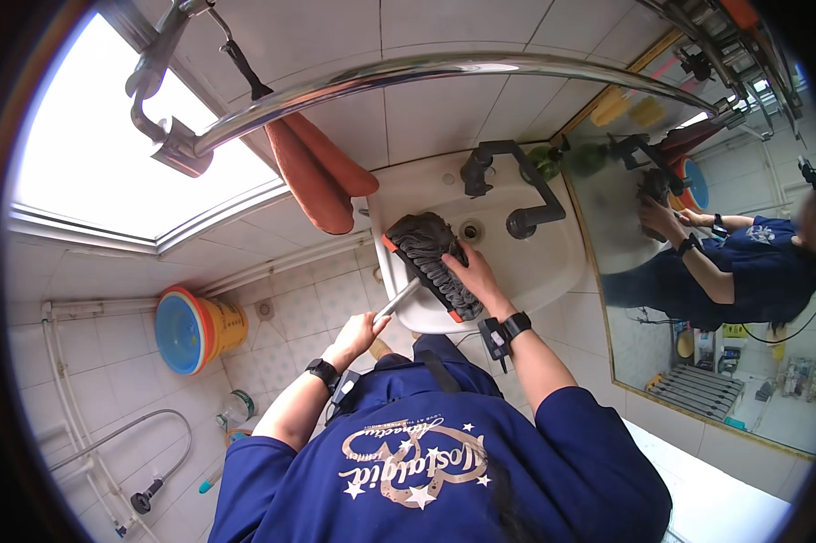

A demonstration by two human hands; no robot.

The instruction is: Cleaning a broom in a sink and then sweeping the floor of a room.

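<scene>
A mop head with dark grey strands (430, 251) and a black-and-orange bar lies over the near left part of a white washbasin (550, 271). My left hand (359, 336) is closed around the mop's metal handle (398, 301), just short of the basin's rim. With fingers spread over the grey strands, my right hand (474, 273) presses or holds the mop head from its right side; whether it grips them is hard to tell. Beyond the mop are the basin's drain (472, 231) and a dark angled faucet (516, 170), its spout end above the bowl.
A chrome rail (381, 71) crosses above the basin, near orange cloth-like items (313, 170) hanging by the window. At right a large mirror (686, 353) reflects the person. Stacked buckets (208, 329) and a shower head (143, 501) are at left. A green bottle (542, 163) stands behind the faucet.
</scene>
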